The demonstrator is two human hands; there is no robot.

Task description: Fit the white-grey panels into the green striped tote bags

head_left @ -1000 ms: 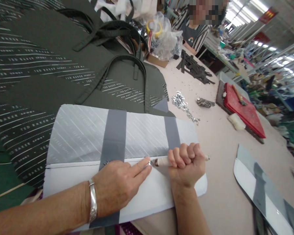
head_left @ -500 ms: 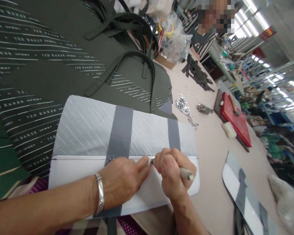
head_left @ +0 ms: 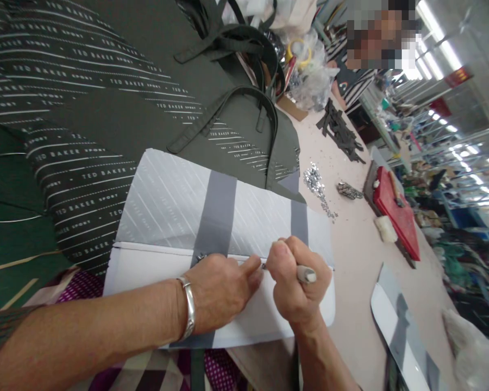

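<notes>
A pale panel [head_left: 167, 203] with grey cross strips and a seam along its middle lies in front of me. My left hand [head_left: 222, 293], with a silver bracelet on the wrist, rests on it with fingers stretched towards the right along the seam. My right hand [head_left: 299, 279] is closed around a tool with a pale round handle [head_left: 306, 274]. The tool's working end is mostly hidden by the fist, close to my left fingertips. A tiny dark metal bit [head_left: 264, 266] shows between the hands. Another small metal piece [head_left: 201, 257] sits on the seam by the grey strip.
Dark printed fabric panels [head_left: 106, 119] with straps [head_left: 228, 103] lie behind. Further right are small silver pieces [head_left: 315, 182], a dark metal bundle [head_left: 349, 190], dark strips [head_left: 340, 130], a red slab [head_left: 397, 212] and another pale panel [head_left: 397, 320]. A person [head_left: 350, 76] is beyond.
The view has shifted, so most things appear further right. Both hands stay close together at the seam, and the right fist is still around the tool, its handle tilted slightly differently.
</notes>
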